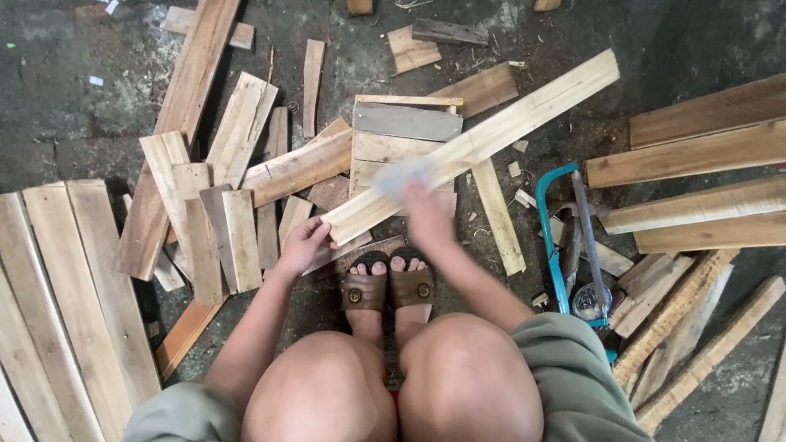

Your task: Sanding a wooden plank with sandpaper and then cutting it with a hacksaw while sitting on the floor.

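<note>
A long pale wooden plank [524,110] lies slanted across a stack of short boards [405,135], its near end by my feet. My left hand [303,244] grips that near end. My right hand [426,211] is blurred with motion over the plank's middle and presses a pale, blurred pad [401,176] onto the wood; what the pad is made of I cannot tell. My knees and my feet in brown sandals [386,286] sit just below the plank.
Offcuts and boards litter the dark concrete floor. Wide planks [57,295] lie at the left, longer boards [696,172] at the right. A teal-framed hacksaw [565,237] and a small round tin [588,301] lie right of my feet.
</note>
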